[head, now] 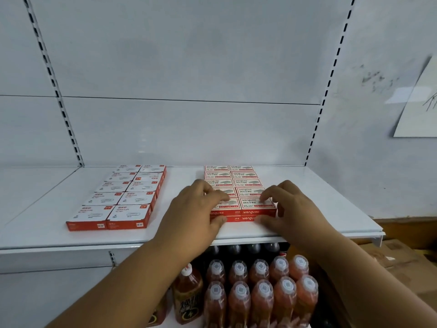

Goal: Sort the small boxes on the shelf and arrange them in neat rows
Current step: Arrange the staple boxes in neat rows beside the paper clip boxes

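Observation:
Red-and-white staple boxes (246, 183) lie in two neat columns on the right half of the white shelf (71, 240), stacked two high at the front. My left hand (198, 209) holds the front left stack, fingers curled over its top and thumb against its red front face. My right hand (293, 204) grips the front right stack (251, 205) the same way, fingertips on the lid and thumb on the lower box's front. On the left of the shelf, paper clip boxes (123, 200) form two straight columns, untouched.
The shelf's back panel stands right behind both groups. A bare strip of shelf separates the two groups. Below the shelf are rows of capped drink bottles (262, 294). Cardboard cartons (402, 254) lie on the floor at the right.

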{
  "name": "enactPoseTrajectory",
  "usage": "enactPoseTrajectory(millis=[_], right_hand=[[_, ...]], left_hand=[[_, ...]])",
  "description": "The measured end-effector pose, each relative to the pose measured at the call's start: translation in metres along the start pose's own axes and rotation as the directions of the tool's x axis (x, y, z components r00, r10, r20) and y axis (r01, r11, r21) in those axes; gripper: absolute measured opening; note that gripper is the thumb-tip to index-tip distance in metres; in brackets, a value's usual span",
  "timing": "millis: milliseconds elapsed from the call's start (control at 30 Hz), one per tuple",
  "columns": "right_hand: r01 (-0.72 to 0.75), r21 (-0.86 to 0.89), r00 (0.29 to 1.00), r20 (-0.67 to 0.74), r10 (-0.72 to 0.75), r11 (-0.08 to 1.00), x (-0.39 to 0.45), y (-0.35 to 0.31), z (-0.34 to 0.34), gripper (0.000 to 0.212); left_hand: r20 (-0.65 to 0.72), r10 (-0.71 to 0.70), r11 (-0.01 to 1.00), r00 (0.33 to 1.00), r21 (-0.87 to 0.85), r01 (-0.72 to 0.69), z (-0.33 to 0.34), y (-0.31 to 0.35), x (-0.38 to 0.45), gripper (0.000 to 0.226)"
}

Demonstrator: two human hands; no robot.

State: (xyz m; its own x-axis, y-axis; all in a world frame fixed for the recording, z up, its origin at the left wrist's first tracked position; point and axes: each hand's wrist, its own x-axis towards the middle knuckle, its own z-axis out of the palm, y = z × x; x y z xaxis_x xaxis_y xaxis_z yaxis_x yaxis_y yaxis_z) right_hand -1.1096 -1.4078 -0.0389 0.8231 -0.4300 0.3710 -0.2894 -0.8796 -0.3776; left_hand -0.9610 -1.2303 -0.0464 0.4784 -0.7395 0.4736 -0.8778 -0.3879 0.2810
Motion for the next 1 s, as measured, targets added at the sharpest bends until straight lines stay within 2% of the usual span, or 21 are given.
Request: enactPoseTrajectory(millis=[133,400,533,667,767,1000], right_hand=[[0.016,0.051,1.0,0.003,-0.016,0.999,0.001,0.001,0.001,0.028],[0.052,0.024,0.998,-0.031,-0.051,0.998,0.001,-0.001,0.004,0.029],[0.144,-0.163,0.985,-0.069,-0.157,0.976,0.003,-0.003,0.005,0.033],[0.225,-0.151,0.968,-0.08,-0.239,0.963,0.009,-0.007,0.005,0.026],[0.217,-0.113,0.969,-0.099,-0.228,0.97,0.01,-0.008,0.007,0.022],[0.232,-0.092,0.964,-0.113,-0.242,0.968,0.011,-0.009,0.009,0.02]], left_hand=[[0.014,0.006,1.0,1.0,-0.006,-0.006,0.001,0.003,0.0,0.04],[-0.003,0.035,0.999,0.999,0.029,-0.035,0.001,0.006,0.0,0.035],[-0.045,0.115,0.975,0.992,0.196,-0.104,0.003,0.007,0.001,0.04],[-0.029,0.191,0.976,0.981,0.116,-0.187,0.005,0.015,0.007,0.037],[-0.039,0.178,0.983,0.983,0.062,-0.175,0.006,0.016,0.012,0.033],[-0.043,0.168,0.985,0.985,0.052,-0.166,0.007,0.016,0.013,0.029]])
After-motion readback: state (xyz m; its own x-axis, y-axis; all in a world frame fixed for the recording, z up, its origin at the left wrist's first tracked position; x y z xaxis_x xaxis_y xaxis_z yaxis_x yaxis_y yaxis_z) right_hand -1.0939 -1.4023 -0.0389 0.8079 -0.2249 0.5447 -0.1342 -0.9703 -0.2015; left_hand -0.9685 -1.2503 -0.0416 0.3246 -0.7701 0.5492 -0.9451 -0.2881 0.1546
